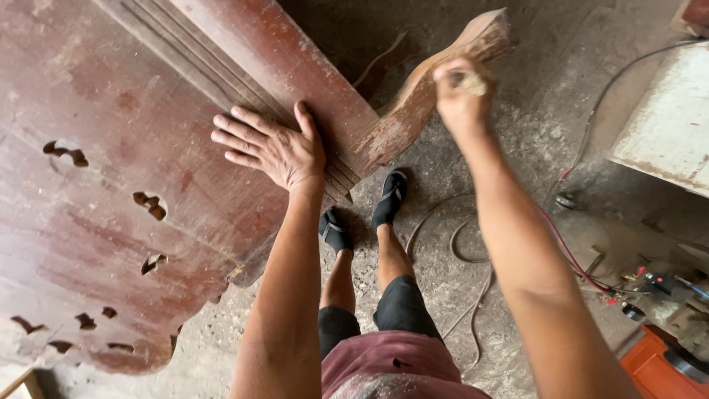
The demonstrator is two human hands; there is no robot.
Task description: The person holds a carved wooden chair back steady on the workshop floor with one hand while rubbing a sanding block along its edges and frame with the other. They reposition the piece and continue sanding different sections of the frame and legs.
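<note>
A large dark red wooden furniture panel (111,170) with carved cut-out holes fills the left side. My left hand (272,145) lies flat on it, fingers spread, beside a grooved rail (295,70). A curved wooden leg (421,92), worn down to pale wood, sticks out to the right of the rail. My right hand (459,96) is closed around a small piece of sandpaper (471,83) and presses it on that leg.
Below are my legs and black sandals (390,196) on a dusty concrete floor (517,111). Loose cables (458,251) and a red wire run across the floor at right. A white block (665,125) stands at upper right, an orange tool (657,366) at lower right.
</note>
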